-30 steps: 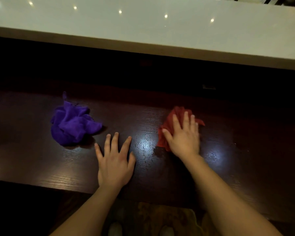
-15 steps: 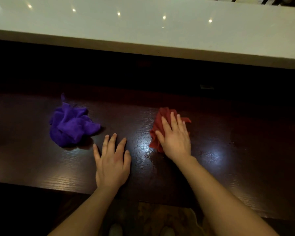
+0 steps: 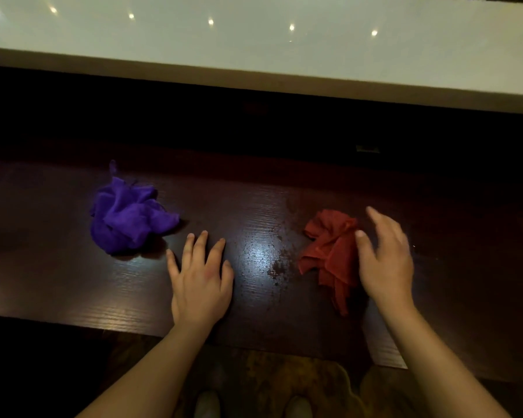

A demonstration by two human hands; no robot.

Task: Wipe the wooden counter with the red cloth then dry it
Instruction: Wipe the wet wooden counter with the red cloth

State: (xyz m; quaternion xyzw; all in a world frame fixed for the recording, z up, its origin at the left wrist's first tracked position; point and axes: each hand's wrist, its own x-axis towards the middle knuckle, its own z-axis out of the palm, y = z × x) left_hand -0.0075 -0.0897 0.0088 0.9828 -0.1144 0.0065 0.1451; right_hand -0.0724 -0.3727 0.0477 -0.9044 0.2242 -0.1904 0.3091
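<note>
1. A dark wooden bench (image 3: 58,282) is seen from above, its grain lit by a glossy reflection near the middle.
2. A crumpled purple cloth (image 3: 127,218) is seen lying at left.
3. A bunched red cloth (image 3: 329,251) is seen lying at right.
4. Wet speckles (image 3: 277,260) are scattered between them.
5. The left hand (image 3: 200,282) is pressed flat on the wood.

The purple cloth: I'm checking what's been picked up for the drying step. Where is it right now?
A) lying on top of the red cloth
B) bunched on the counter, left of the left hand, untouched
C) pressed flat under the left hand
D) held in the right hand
B: the purple cloth sits crumpled on the counter, just left of the left hand, which rests flat on bare wood, while the right hand is by the red cloth.
</note>
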